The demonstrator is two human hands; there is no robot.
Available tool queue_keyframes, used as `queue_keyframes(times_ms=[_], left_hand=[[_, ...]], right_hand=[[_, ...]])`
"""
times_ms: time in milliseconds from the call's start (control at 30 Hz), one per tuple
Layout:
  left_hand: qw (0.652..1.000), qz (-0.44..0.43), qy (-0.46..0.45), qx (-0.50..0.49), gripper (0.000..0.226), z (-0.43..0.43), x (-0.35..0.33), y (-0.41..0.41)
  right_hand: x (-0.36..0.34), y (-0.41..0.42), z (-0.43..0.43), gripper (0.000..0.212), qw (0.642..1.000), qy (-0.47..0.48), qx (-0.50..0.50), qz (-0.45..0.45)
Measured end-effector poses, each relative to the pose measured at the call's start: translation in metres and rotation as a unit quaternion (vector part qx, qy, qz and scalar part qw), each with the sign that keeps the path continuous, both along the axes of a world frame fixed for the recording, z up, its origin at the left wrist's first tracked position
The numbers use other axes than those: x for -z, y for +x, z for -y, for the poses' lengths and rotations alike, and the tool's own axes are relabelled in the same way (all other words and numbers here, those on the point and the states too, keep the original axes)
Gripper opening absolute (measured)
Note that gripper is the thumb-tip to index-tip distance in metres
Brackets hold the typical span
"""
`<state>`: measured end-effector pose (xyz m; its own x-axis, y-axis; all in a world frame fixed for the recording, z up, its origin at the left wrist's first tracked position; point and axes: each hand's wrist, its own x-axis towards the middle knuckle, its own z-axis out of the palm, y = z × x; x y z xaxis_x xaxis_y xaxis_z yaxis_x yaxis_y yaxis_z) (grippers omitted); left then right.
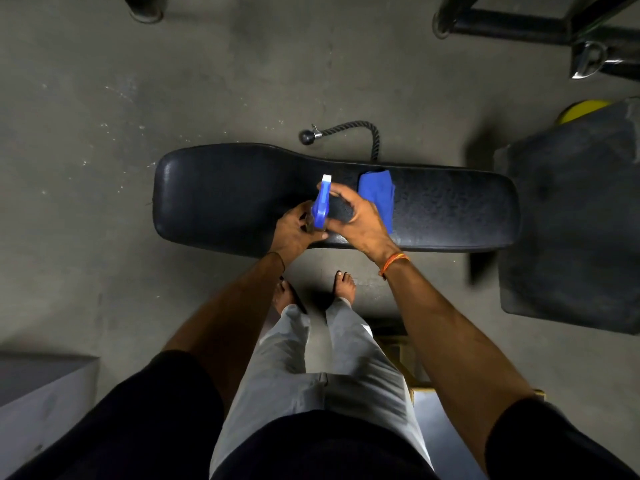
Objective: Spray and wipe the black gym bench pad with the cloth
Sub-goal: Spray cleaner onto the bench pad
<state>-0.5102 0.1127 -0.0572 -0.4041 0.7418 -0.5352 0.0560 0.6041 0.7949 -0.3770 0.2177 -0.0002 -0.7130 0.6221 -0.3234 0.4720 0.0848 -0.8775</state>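
Note:
The black gym bench pad (225, 192) lies crosswise in front of me, wide end to the left. A folded blue cloth (375, 192) rests on the pad just right of its middle. Over the pad's near edge I hold a spray bottle with a blue trigger head (321, 202) and a white nozzle pointing away from me. My left hand (294, 230) grips the bottle's body from below. My right hand (353, 216) curls around the head from the right, fingers bent toward the trigger. The bottle's body is mostly hidden by my hands.
A black rope handle (346, 133) lies on the concrete floor behind the pad. A dark padded seat (571, 220) stands at the right with a yellow disc (581, 109) behind it. Black machine frames (519, 26) are at the back. A grey box (41, 393) sits near left.

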Motion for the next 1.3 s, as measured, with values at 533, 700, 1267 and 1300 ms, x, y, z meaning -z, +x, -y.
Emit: queue_keyframes(times_ms=[533,700,1267,1300], left_hand=[[0.993,0.037,-0.003,0.111,0.054,0.006,0.003,0.014],[0.983,-0.024,-0.066,0.169,0.055,0.013,0.017,-0.007],[0.903,-0.246,-0.282,0.211,0.091,0.044,0.101,-0.093],[0.896,-0.246,-0.292,0.227,0.093,0.045,0.101,-0.092]], right_hand=[[0.006,0.011,0.012,0.059,0.984,-0.034,0.172,0.011],[0.028,0.016,0.022,0.055,0.969,-0.062,0.237,0.001],[0.099,0.047,0.071,0.025,0.935,-0.114,0.306,0.138],[0.100,0.048,0.071,0.026,0.935,-0.098,0.302,0.156]])
